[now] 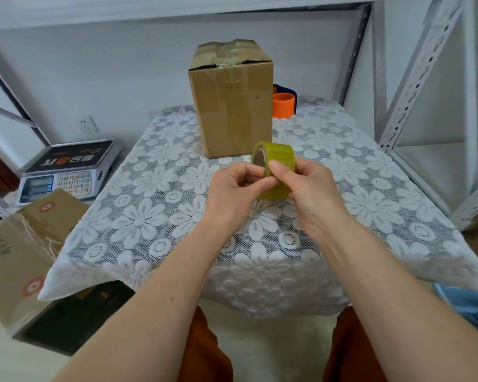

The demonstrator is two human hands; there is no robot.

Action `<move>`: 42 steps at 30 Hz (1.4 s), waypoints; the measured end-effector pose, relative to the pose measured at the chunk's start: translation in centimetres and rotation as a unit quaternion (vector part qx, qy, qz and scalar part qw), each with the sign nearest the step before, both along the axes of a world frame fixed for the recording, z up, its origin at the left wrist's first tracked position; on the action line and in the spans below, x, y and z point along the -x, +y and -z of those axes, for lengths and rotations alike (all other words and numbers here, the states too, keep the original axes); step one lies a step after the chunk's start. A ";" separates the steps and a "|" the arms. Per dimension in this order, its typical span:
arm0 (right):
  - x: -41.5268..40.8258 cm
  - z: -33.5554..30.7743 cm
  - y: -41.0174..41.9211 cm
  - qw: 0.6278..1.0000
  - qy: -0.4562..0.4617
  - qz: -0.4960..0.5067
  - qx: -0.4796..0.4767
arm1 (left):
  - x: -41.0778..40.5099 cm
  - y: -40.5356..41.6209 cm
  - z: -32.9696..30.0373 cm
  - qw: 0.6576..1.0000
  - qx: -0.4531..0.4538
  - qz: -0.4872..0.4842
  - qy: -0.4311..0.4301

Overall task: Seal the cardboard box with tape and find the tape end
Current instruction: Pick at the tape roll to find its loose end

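Lace tablecloth (160,205); scale (66,172) left; orange dispenser (284,104) behind; metal shelving (425,78).

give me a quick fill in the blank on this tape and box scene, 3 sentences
1. Both hands hold a roll of tape coloured ____.
2. The cardboard box stands on a tablecloth patterned with white ____.
3. Behind the box, at its right, sits a tape dispenser whose roller is coloured ____.

Missing words: yellow-green; flowers; orange
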State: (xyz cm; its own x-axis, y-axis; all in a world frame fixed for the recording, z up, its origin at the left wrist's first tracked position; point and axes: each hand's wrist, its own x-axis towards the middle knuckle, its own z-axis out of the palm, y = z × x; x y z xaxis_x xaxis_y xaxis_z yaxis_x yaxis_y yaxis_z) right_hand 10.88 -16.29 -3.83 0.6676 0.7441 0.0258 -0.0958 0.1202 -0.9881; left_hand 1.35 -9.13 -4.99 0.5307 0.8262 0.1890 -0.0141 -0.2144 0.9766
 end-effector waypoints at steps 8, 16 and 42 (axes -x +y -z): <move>-0.5 -0.1 -0.1 0.999 -0.003 -0.050 -0.001 | 0.1 0.1 -0.2 1.000 0.017 -0.004 -0.013; -0.3 0.2 0.0 0.999 0.015 -0.027 -0.017 | 0.0 0.1 0.0 1.000 0.005 0.006 0.004; -0.5 0.4 0.1 0.998 0.037 -0.027 -0.038 | 0.2 0.0 -0.3 1.000 0.020 0.008 -0.021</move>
State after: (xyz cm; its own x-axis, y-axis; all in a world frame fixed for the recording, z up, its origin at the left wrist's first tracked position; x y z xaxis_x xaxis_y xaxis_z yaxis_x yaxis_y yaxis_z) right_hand 11.35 -16.22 -4.22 0.6288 0.7767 0.0357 -0.1766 0.1874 -0.9663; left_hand 1.14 -9.15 -4.68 0.5370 0.8243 0.1791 -0.0582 -0.1756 0.9827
